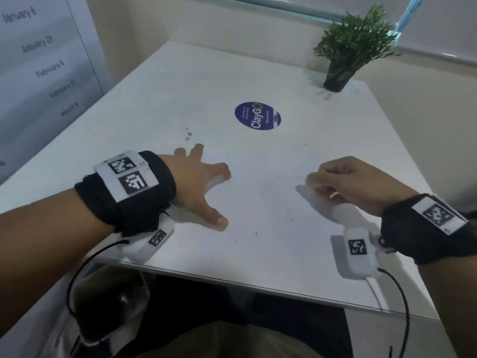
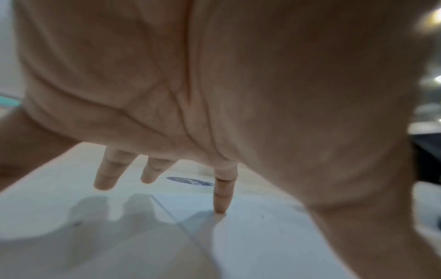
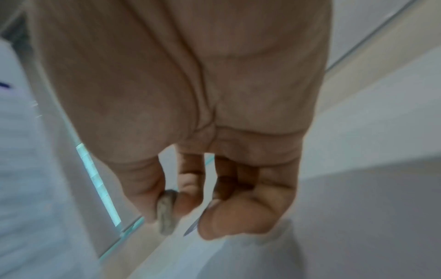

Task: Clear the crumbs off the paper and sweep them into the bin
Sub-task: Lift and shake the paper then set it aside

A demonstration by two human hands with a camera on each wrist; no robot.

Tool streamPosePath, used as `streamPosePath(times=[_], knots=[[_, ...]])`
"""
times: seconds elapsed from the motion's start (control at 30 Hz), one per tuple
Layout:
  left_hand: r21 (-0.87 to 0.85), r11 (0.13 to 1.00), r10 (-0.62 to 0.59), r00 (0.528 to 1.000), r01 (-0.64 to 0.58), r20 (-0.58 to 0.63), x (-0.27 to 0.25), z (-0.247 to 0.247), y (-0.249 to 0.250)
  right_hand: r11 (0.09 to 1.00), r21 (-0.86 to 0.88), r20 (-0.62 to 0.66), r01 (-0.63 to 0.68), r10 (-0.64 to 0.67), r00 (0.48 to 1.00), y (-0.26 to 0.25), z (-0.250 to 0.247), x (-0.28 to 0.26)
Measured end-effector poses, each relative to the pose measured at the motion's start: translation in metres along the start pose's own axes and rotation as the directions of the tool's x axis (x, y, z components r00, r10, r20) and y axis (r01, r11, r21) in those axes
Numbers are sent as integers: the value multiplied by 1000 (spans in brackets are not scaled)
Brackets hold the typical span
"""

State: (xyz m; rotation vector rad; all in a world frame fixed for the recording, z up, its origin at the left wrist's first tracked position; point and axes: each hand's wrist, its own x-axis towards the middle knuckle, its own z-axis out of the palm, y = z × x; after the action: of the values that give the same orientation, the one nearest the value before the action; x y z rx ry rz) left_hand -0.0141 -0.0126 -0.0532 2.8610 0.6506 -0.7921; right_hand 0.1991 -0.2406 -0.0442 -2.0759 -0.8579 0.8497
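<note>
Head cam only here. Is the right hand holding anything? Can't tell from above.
Observer: Yes. The right wrist view shows the right hand pinching a small grey lump between thumb and forefinger.
Operator: Is the left hand flat on the paper?
Observer: No. In the left wrist view the left hand has its palm raised, and only one fingertip touches the paper.
Operator: Where on the paper?
Observer: Just inside its edge. Two other fingers hang off the surface, over bare table.
</note>
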Motion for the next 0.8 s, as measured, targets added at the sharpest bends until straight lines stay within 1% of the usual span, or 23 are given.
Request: streamPosePath(times=[0.07,0.13,0.17,0.27,0.33,0.4,0.43,0.5,0.53,0.6,0.67,0.7,0.73,0.8], knots=[[-27,1000,-8,1000,7,-28,8,-11,0,982,172,-47,-75,84,995,15,-11,-2],[-37,999,16,997,-19,-70,17,-18,0,941,312,-24,-129,143,989,25,-19,1],[-44,998,29,995,-33,-95,22,-20,1,926,352,-16,-138,153,988,28,-22,4],[-61,998,3,987,-12,-158,32,-27,3,888,441,-32,-130,160,987,35,-25,14],[-74,997,-19,990,9,-143,36,-31,4,838,528,-54,-137,193,980,37,-30,20],[-128,991,-37,992,21,-119,41,-33,4,787,599,-43,-147,214,976,40,-35,25],[-163,986,-53,990,32,-128,42,-35,5,752,643,-36,-144,218,975,42,-37,26],[-257,966,-83,974,26,-210,41,-38,3,670,734,-52,-111,219,974,48,-39,28],[-307,952,-87,955,-4,-283,38,-40,2,627,775,-75,-75,210,975,51,-40,28],[-420,898,-80,886,-134,-456,29,-45,-2,553,833,-134,7,190,973,56,-40,28],[-551,771,-86,805,-319,-587,18,-48,-7,534,842,-203,75,185,961,59,-42,30],[-589,702,-93,767,-402,-634,13,-49,-8,553,829,-227,91,182,957,60,-42,31],[-605,641,-102,728,-473,-678,9,-49,-10,595,799,-230,85,172,958,62,-43,31],[-611,537,-141,652,-582,-745,8,-48,-13,713,700,-207,36,155,966,63,-42,31]])
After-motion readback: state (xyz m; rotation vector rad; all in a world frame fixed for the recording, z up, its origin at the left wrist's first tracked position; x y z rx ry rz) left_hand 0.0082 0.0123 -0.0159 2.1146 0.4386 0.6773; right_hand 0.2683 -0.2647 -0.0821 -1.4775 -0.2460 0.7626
